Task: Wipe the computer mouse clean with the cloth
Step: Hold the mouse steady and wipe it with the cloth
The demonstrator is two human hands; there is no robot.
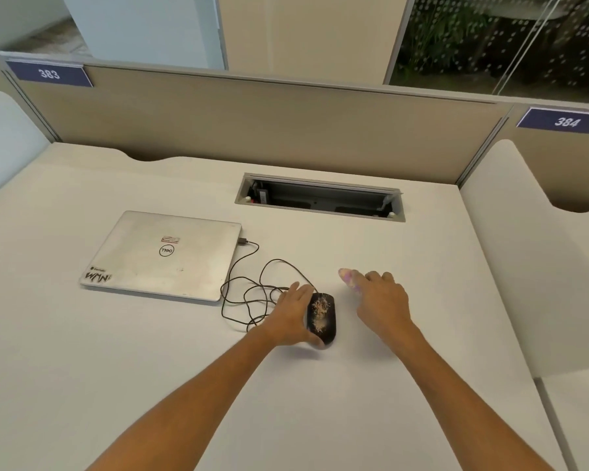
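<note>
A black wired computer mouse lies on the white desk, its back speckled with pale dust or crumbs. My left hand grips its left side, thumb at the near end. My right hand lies just right of the mouse, resting over a small pink-and-white cloth of which only a blurred end shows beyond the fingers. Whether the fingers grip the cloth is unclear.
A closed silver laptop lies to the left, the mouse cable looping from its side. An open cable tray is sunk in the desk behind. A beige partition stands at the back, with white side dividers.
</note>
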